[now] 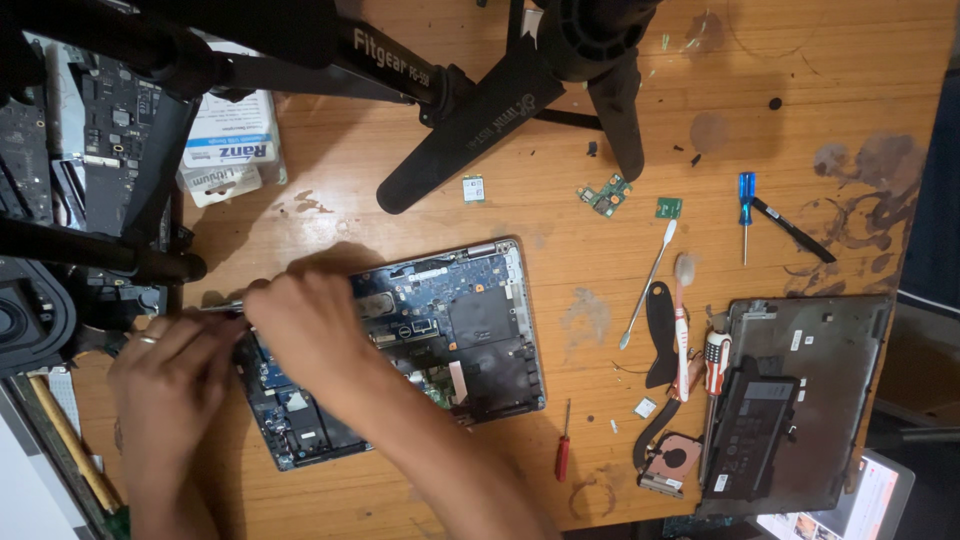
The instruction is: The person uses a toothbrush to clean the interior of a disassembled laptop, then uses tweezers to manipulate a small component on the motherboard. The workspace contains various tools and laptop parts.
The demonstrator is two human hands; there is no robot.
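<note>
Worn wooden table (620,60), dark stains (upper right), warm indoor light, shadowed floor strip (930,330) at right edge

Wooden table (420,180): orange-brown grain, worn, dark stains and ring marks (roughest at upper right of frame). Opened laptop (440,340) at centre: blue circuit board, matt black plastic panels, small glints of bare metal. Laptop cover (850,330) at lower right: dull grey metal, scuffed; matt black battery (750,430) on it. Tripod (490,110) along top: matt black plastic and metal. Spudger (645,290): bright polished metal. Small screwdriver (563,450): glossy red plastic handle. Left hand (165,380) wears shiny metal ring.
</note>
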